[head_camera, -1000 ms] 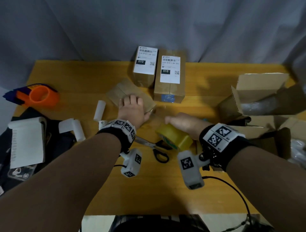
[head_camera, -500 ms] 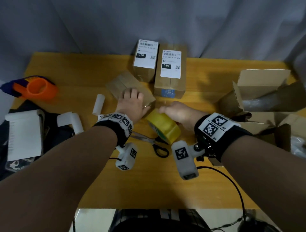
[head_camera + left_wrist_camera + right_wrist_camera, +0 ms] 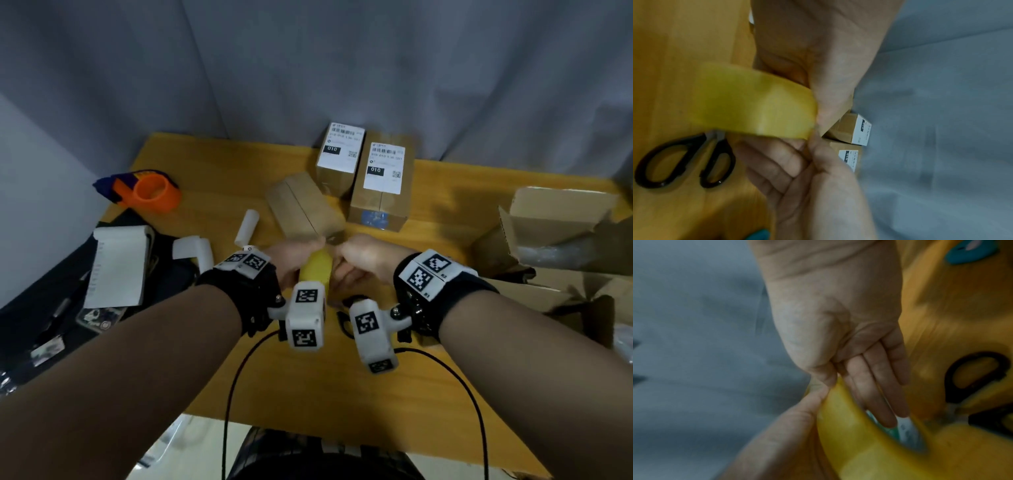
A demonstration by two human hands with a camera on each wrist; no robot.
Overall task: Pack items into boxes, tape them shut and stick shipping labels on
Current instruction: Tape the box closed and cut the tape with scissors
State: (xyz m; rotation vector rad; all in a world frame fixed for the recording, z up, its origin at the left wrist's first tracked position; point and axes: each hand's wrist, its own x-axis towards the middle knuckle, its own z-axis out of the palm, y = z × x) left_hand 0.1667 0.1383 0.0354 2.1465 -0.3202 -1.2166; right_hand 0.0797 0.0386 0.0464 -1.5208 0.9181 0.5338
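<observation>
Both my hands hold the glossy yellow tape roll (image 3: 317, 274): left hand (image 3: 291, 258) and right hand (image 3: 359, 260) pinch its rim above the wooden table (image 3: 308, 383), near the plain cardboard box (image 3: 301, 209).

You have a yellow wooden table (image 3: 445, 192), two labelled boxes (image 3: 378, 181) side by side at its far edge, an unlabelled box (image 3: 303, 209) just before them, black-handled scissors (image 3: 684, 160) nearer you, an orange tape dispenser (image 3: 150, 190) far left, open cartons (image 3: 555, 222) right.

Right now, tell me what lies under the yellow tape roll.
Black scissors lie on the wooden table below the tape roll, which both hands hold. The blades are hidden behind the roll.
</observation>
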